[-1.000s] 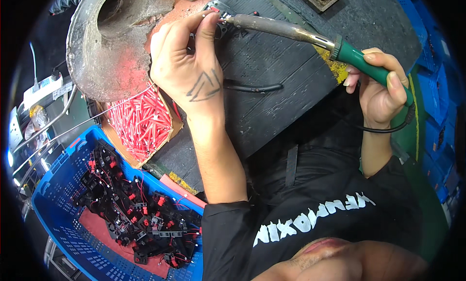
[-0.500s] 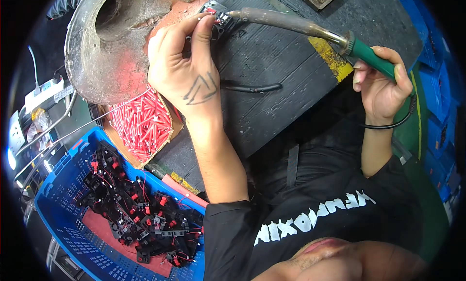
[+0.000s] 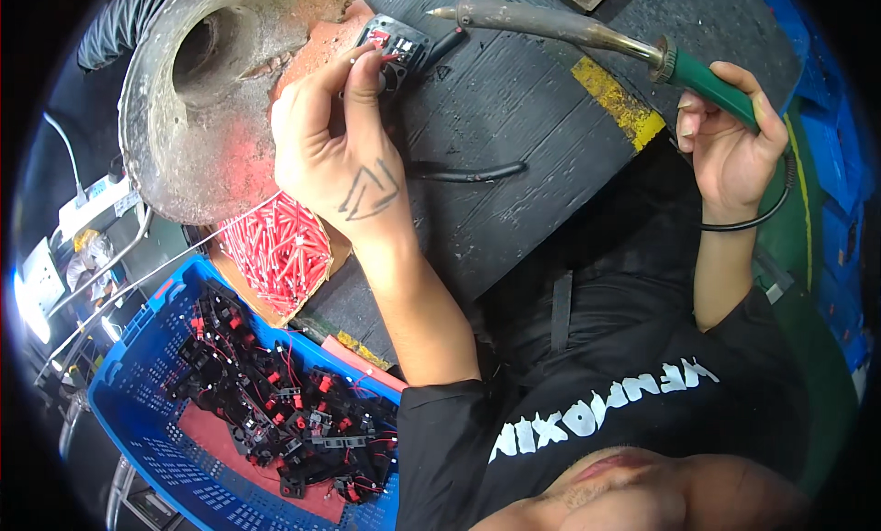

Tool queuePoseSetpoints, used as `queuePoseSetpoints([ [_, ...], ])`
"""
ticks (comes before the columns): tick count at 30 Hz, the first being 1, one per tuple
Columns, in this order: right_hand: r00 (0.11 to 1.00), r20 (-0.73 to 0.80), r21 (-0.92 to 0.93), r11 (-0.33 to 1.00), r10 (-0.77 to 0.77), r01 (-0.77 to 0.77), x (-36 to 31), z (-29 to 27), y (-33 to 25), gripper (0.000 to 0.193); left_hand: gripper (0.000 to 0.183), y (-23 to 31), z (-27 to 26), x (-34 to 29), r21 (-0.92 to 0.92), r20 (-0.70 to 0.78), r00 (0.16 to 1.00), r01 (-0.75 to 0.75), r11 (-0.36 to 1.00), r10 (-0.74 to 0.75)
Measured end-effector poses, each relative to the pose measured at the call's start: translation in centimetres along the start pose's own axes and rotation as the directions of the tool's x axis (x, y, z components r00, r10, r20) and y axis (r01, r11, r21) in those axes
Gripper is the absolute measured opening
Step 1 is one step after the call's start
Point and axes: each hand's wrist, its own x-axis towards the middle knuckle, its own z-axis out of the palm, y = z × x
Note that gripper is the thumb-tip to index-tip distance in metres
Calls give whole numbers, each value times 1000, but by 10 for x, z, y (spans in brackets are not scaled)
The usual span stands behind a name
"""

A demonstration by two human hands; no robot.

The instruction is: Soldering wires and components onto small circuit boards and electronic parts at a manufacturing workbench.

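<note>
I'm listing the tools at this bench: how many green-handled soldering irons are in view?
1: a green-handled soldering iron with a metal barrel, held in the bare right hand over the flat black worktop, its tip pointing left. Others may be hidden.

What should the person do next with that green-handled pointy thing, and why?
I'd guess the right hand should ease the soldering iron a bit farther right. Its bare metal tip is not touching the small grey part, yet it points toward the left hand, whose bare fingertips are right by that part, and the tip may be hot.
</note>
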Motion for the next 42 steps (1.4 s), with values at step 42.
queuePoseSetpoints([
  [42,982,-32,-106,977,-187,183,-51,13,-39,51,11,3,17,3,-401,-137,984,53,914,-117],
])
